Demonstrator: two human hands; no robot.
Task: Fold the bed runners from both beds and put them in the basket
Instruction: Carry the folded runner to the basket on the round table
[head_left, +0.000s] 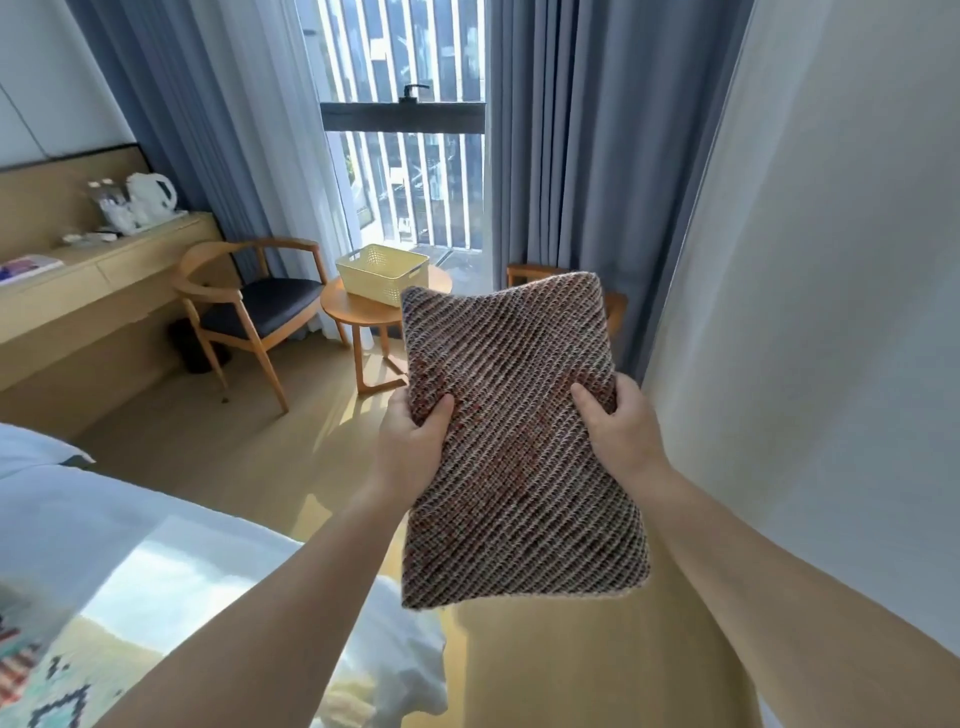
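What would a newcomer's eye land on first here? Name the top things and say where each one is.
The folded runner, a brown woven rectangle, fills the centre, gripped at its sides by the left hand and the right hand. Beyond it, a pale yellow basket sits on a round wooden table before the bright slatted window. A white bed edges in at lower left.

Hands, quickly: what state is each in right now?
Left hand: closed, gripping the folded runner at its left edge.
Right hand: closed, gripping its right edge.
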